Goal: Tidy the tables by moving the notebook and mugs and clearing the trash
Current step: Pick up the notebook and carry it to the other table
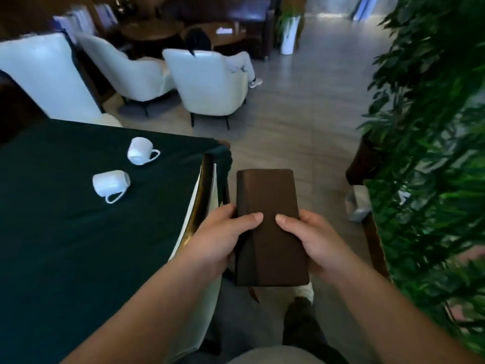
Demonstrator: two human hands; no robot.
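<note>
While both hands, left hand (223, 237) and right hand (312, 240), clasp closed brown notebook (270, 227) off table (65, 232), two white mugs (111, 183) lie tipped at 10 o'clock, unmoved; trash unseen.

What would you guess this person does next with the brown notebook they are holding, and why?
Probably carry the notebook to wherever it belongs and set it down. Both the left hand and the right hand grip it in the air beside the table, over the floor, so neither hand is free for the two mugs lying tipped on the dark cloth.
</note>
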